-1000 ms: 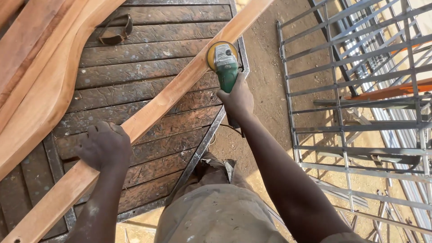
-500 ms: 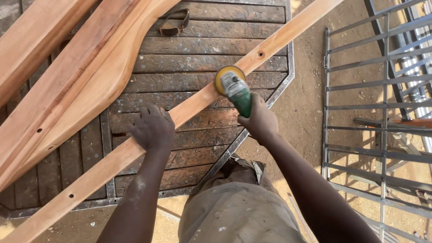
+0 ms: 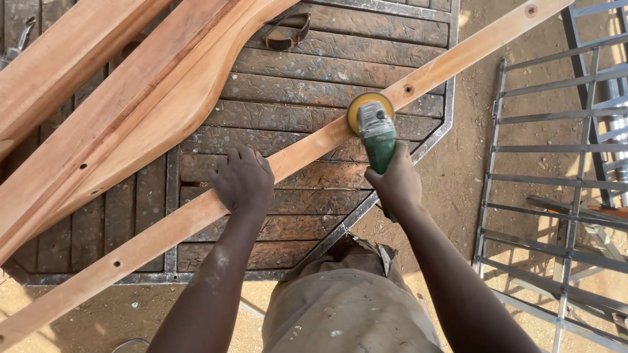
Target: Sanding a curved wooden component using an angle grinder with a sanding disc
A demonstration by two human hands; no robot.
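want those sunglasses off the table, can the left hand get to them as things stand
Probably yes. The left hand lies on the long wooden strip; the sunglasses lie beyond it on the bare metal table, with nothing between. It would have to let go of the strip.

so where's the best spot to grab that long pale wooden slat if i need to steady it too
Probably the bare stretch of the long pale wooden slat below the left hand, coming from the near edge. The slat lies flat and slants across the dark metal table, and that end stays well away from the green angle grinder in the right hand.
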